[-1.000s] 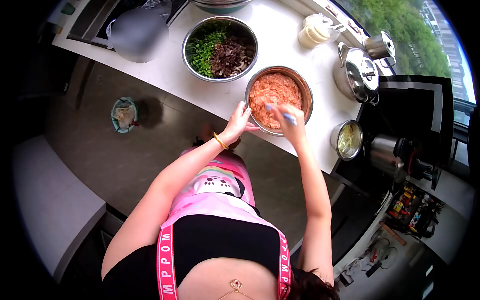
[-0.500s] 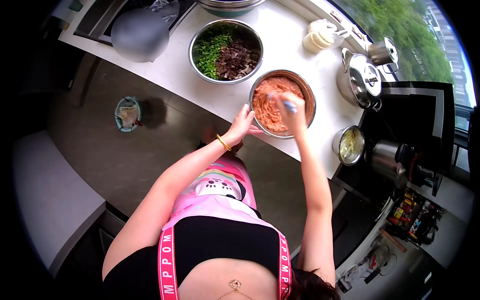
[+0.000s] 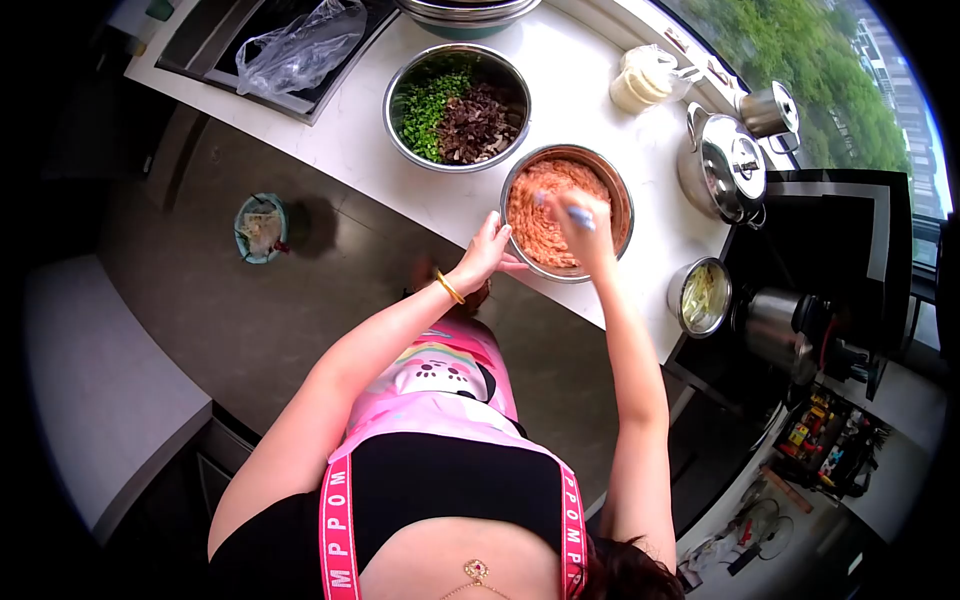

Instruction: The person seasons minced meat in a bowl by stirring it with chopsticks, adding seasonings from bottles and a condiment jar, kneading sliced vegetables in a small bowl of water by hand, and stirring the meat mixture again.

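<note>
- Mince (image 3: 535, 230) lies spread inside a metal bowl (image 3: 625, 205) near the front edge of the white worktop (image 3: 650, 275); its middle is partly covered by the right hand (image 3: 584, 222).
- Blur softens that hand, so single fingers are hard to make out; they look folded together round a blue tool (image 3: 579, 216) over the bowl.
- What the tool is cannot be told: only bits of blue show, and its lower end is lost in blur and mince.
- Left hand (image 3: 486, 250), at the bowl's near left side: thumb and fingers stand apart, the thumb up against the outer wall by the rim, the fingers reaching toward the lower side. How firmly they press cannot be told.
- Beyond the bowl, to its left, a second bowl (image 3: 455, 167) holds chopped greens (image 3: 420, 125) beside dark shreds (image 3: 478, 125).
- Farther past the bowl, stacked basins (image 3: 468, 25) are cut off by the top edge.
- Right of the bowl stand a lidded pot (image 3: 722, 165) and, nearer, a small bowl (image 3: 674, 300) of pale strips (image 3: 702, 293), too small to name.
</note>
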{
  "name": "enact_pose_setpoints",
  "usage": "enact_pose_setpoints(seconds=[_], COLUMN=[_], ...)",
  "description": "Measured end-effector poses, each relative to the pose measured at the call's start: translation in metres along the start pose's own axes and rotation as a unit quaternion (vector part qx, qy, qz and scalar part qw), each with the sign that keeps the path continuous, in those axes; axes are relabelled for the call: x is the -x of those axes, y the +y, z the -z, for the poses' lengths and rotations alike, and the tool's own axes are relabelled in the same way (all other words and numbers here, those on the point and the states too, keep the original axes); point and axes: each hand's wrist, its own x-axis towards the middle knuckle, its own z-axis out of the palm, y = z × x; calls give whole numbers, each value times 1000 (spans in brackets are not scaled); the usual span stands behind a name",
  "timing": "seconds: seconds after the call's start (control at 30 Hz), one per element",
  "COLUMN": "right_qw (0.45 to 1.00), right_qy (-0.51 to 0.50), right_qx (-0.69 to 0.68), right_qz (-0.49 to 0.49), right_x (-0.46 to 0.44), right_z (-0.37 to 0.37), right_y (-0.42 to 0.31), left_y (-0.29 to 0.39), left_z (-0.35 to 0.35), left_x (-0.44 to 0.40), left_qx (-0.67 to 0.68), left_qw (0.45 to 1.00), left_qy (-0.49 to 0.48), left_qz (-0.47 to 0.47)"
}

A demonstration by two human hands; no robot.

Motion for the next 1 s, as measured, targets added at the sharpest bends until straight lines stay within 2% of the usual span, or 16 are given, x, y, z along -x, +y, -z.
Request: enact_pose_setpoints(seconds=[0.03, 0.1, 0.2, 0.27, 0.37, 0.43, 0.5, 0.57, 0.63, 0.7, 0.77, 0.8, 0.9, 0.93, 1.0], right_qw=[1000, 997, 991, 992, 992, 979, 977, 977, 981, 978, 970, 951, 932, 930, 943], right_qy=[18, 40, 53, -4, -16, 73, 115, 142, 134, 149, 181, 202, 142, 147, 21], right_qx=[-13, 69, 120, 105, 6, -56, -1, -3, 90, 98, 5, -101, -250, -255, -244], right_qz=[-15, 2, -23, -72, -123, -181, -178, -162, -107, -105, -161, -213, -219, -220, -224], right_x=[-11, -13, 23, 52, 55, 55, 55, 57, 58, 59, 57, 47, 18, 12, -1], right_z=[5, 26, 52, 57, 40, 49, 71, 84, 90, 83, 71, 65, 48, 45, 47], right_y=[5, 19, 30, 20, -10, -17, -25, -22, -9, 25, 68, 68, 88, 90, 71], left_y=[-1, -3, -2, -3, -1, 2, -1, -1, 1, 3, 7, 8, 6, 7, 9], left_z=[1, 3, 2, 2, 1, 1, 4, 6, 7, 9, 10, 10, 14, 13, 11], left_x=[-1, -3, -2, -2, 2, -1, -2, -3, -3, -3, -3, -4, -6, -6, -6], left_qx=[-3, -12, 17, 18, 17, 18, 13, 5, -4, -24, -37, -33, -53, -49, -41], left_qw=[1000, 1000, 1000, 1000, 1000, 1000, 1000, 1000, 1000, 999, 998, 998, 997, 997, 997], left_qy=[0, 5, 14, 13, 4, -4, -15, -17, -19, -37, -41, -49, -52, -52, -53], left_qz=[-1, 1, -6, -8, -2, -2, -13, -2, 6, 20, 17, 24, 37, 38, 38])
